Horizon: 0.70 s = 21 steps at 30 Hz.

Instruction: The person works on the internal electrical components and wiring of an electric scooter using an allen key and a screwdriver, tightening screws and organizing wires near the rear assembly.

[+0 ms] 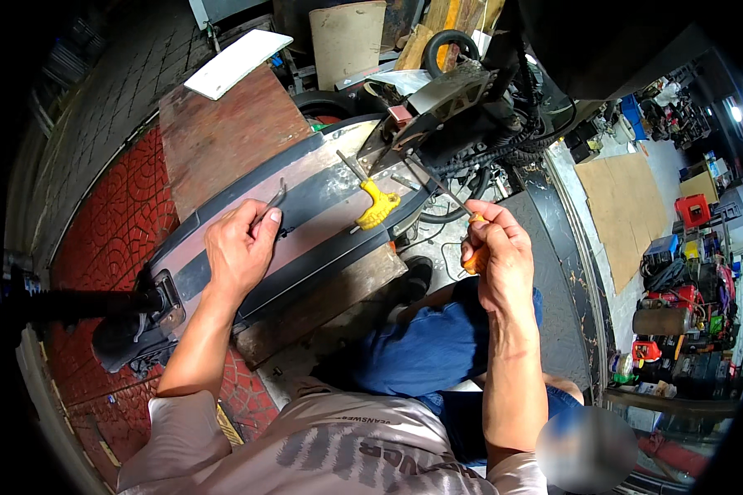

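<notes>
A grey and pinkish electric scooter deck (305, 198) lies across the view in front of me. Over its left half, my left hand (243, 243) is closed on a thin metal rod (279, 196) with a bent tip; its other end is hidden in the fingers. My right hand (497, 247) grips a screwdriver (475, 262) by its orange handle. The screwdriver's shaft slants up and left toward the dark metal bracket (425, 111) at the scooter's far end; I cannot tell whether its tip touches. A yellow-handled tool (378, 205) with a metal shaft rests on the deck between my hands.
Wooden boards (231, 136) lie behind and under the deck, with a white panel (239, 63) on top. Cables and a black tyre (451, 51) crowd the far side. Tools and a red box (693, 211) stand at right beyond a flat cardboard sheet (623, 210).
</notes>
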Tool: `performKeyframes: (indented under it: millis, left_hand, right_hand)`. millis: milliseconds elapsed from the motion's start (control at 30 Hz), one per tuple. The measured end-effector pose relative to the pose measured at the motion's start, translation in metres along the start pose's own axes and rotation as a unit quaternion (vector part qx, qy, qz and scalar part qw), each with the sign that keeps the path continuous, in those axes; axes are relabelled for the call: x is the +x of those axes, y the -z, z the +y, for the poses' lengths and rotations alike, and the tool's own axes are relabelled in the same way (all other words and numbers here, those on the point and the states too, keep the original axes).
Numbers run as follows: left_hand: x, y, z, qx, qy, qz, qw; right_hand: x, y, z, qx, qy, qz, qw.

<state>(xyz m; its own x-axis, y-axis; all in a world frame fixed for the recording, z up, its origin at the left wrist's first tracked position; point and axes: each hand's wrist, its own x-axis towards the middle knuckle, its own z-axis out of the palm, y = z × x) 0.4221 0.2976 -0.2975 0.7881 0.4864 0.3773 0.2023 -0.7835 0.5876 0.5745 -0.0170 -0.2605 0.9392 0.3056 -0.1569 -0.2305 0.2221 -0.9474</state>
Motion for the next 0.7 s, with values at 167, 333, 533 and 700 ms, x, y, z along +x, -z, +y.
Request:
performKeyframes:
  millis: [167,333,533,700]
  left_hand:
    - [0.0,0.0,-0.007,-0.027,-0.02,0.019,0.999]
    - [0.003,0.0,-0.013,-0.042,-0.008,0.023,0.999]
    - [0.006,0.006,-0.011,-0.111,0.034,0.034,0.993]
    - [0.003,0.001,-0.027,-0.133,0.013,0.04,0.99]
  right_hand:
    - [-0.002,-0.004,0.006,0.003,0.013,0.015,1.0]
    - [0.004,0.0,0.006,0.102,-0.04,-0.004,0.994]
    - [0.005,0.023,0.035,0.256,-0.155,-0.121,0.946]
    - [0.016,0.03,0.05,0.251,-0.175,-0.209,0.929]
